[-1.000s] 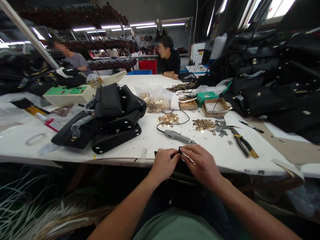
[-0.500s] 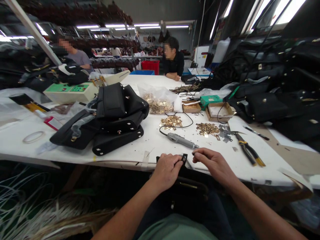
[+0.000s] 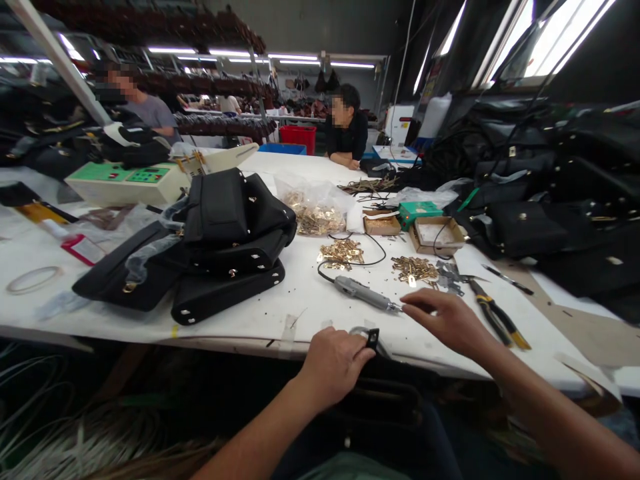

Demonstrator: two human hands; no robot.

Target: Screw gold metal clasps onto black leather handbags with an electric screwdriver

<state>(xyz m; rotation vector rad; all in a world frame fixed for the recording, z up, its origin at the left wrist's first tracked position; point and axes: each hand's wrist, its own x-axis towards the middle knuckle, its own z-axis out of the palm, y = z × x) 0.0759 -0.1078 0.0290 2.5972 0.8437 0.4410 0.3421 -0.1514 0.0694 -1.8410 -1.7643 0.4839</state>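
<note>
Left hand: the left hand (image 3: 334,363) is closed around a small black strap piece (image 3: 373,338), pinching it between thumb and fingers at the near edge of the white table (image 3: 240,313).
Strap piece: it sticks up just past the left fingertips, above a black bag (image 3: 385,407) that lies below the hand, in the person's lap.
Right hand: the right hand (image 3: 447,320) is held flat over the table with its fingers loosely spread and holds nothing; its fingertips are at the tip of a grey pen-shaped power tool (image 3: 363,293).
Power tool: it lies on the table just beyond the left hand, its black cord (image 3: 350,257) looping away from both hands.
Gold fittings: two small heaps of gold metal parts (image 3: 415,269) lie beyond the right hand, with a clear bag of more fittings (image 3: 313,210) farther off.
Pliers: pliers with yellow-tipped handles (image 3: 495,313) lie just to the right of the right hand.
Stacked bags: a pile of black bags (image 3: 225,247) sits to the left of the left hand, well apart from it.
Boxes: two open cardboard boxes (image 3: 433,233) stand far beyond the right hand.
Other people: two people sit at the far end of the table (image 3: 345,130).
</note>
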